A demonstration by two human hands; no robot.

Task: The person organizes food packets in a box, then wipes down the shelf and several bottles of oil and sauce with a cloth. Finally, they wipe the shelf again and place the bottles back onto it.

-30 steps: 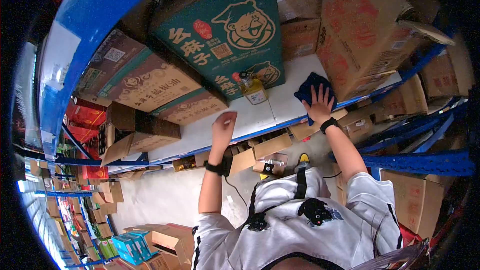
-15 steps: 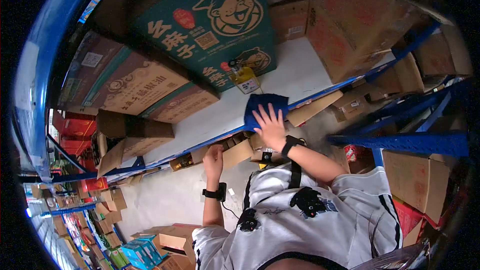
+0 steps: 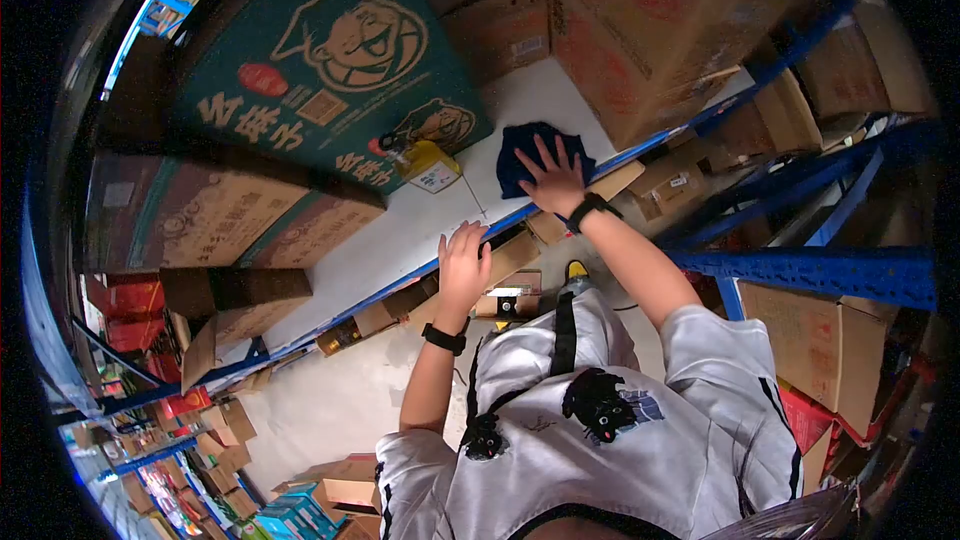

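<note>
A dark blue cloth (image 3: 516,165) lies bunched on the white shelf (image 3: 420,225). My right hand (image 3: 556,178) presses flat on it with fingers spread. At the shelf's blue front edge is my left hand (image 3: 464,265), its fingers extended and a little bent, holding nothing that I can see. Further back and left of the cloth stands a bottle of yellow oil (image 3: 433,166) with a dark cap and a pale label. Behind this bottle rises a large green carton (image 3: 340,80) with a cartoon face.
Brown cartons (image 3: 240,220) stand on the shelf's left, and a tall carton (image 3: 650,50) bounds its right. A blue rack beam (image 3: 820,275) crosses at my right. Open boxes (image 3: 505,260) sit beneath the shelf edge; a blue box (image 3: 290,515) is on the floor.
My right hand and the cloth have moved deeper onto the shelf. My left hand has risen to the shelf edge, and its curled fingers have straightened. The view has shifted.
</note>
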